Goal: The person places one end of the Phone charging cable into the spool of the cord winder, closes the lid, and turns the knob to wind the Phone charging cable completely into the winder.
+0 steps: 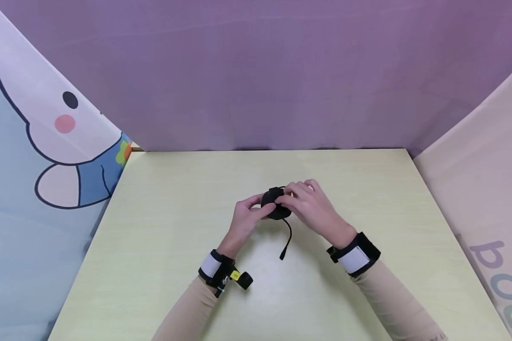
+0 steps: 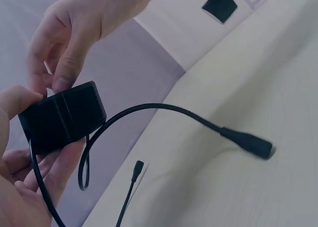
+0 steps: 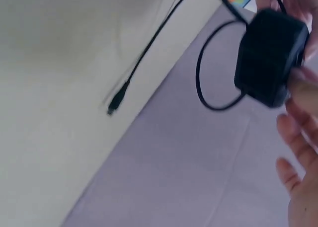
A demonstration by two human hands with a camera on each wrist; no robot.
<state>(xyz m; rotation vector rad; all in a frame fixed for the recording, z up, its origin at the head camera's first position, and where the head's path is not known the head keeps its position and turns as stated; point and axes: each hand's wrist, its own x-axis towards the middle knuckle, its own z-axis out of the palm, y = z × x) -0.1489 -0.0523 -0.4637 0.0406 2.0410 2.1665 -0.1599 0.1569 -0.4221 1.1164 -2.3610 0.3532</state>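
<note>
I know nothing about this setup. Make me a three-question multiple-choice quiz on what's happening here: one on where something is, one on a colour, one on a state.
1. Where is the black adapter?
A. Flat on the table
B. Held above the table between both hands
C. On the floor

2. What colour is the cable?
A. White
B. Red
C. Black

3. How is the cable's plug end?
A. Loose, plugged into nothing
B. Plugged into a socket
C. Pinched by the left hand

Answers:
1 B: the left hand and right hand hold it.
2 C: the wrist views show it black.
3 A: it hangs free below the hands.
</note>
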